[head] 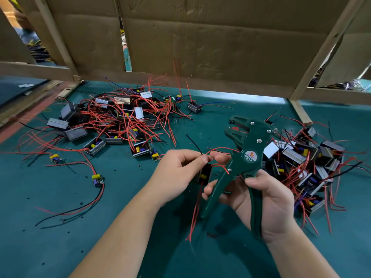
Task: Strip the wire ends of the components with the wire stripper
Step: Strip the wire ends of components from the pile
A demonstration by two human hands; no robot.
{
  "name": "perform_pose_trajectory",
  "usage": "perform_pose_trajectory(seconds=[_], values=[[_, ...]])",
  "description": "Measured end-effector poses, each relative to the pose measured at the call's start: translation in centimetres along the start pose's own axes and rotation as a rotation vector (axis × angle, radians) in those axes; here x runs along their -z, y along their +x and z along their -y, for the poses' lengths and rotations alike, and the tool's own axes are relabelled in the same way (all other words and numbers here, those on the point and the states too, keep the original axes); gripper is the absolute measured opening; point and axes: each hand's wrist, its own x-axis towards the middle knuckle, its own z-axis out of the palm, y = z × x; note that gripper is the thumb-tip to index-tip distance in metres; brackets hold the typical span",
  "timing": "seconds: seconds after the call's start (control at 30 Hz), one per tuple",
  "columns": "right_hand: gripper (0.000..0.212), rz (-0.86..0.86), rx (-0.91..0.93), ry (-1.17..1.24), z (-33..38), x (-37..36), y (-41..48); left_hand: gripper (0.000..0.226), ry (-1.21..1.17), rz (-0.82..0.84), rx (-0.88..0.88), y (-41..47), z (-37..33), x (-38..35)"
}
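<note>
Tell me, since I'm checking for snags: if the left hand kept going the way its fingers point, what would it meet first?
Probably the wire stripper. The left hand points right, pinching a black wire; the stripper's body sits just beyond, though depth is unclear.

- There is one view only, from a wide-angle camera worn on the person's head.
- It looks forward and steeply down onto the green desk [50,237], with both forearms entering from the bottom edge.
- The left hand [176,173] and right hand [267,199] sit close to the lens, low and right of centre.
- The far side of the desk and the cardboard wall [220,41] behind it fill the upper half.
- Straight edges bow near the frame borders, as with a wide lens.
</note>
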Motion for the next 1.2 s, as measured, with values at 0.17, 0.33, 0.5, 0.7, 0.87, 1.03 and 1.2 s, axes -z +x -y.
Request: perform_pose_trajectory(seconds=[0.17, 0.33, 0.5, 0.7, 0.87, 1.03, 1.2], values=[[0.069, -0.019, -0.008, -0.057, -0.2, 0.1, 0.0, 0.036, 0.086, -0.063, 0.023, 0.0, -0.1, 0.0], [0.054, -0.004, -0.011, -0.113, -0.9, 0.1, -0.1, 0.034, 0.090, -0.127, -0.013, 0.2, 0.4, -0.5], [0.053, -0.061, 0.015, -0.105, -1.1, -0.2, 0.2, 0.034, 0.160, -0.229, -0.078, 0.3, 0.9, -1.0], [0.061, -0.062, -0.033, 0.008, -0.3, 0.1, 0.3, 0.022, -0.087, -0.271, -0.099, 0.6, 1.8, -1.7], [0.074, 0.004, -0.085, 0.099, 0.2, 0.1, 0.1, 0.030, 0.296, -0.189, -0.209, 0.5, 1.3, -1.2], [0.077, 0.012, -0.103, 0.143, 0.8, -0.1, -0.1, 0.024, 0.378, -0.071, -0.243, 0.1, 0.8, -1.5], [0.087, -0.032, -0.093, 0.166, 0.8, -0.3, 0.0, 0.028, 0.371, -0.077, -0.248, 0.4, 1.3, -1.5]])
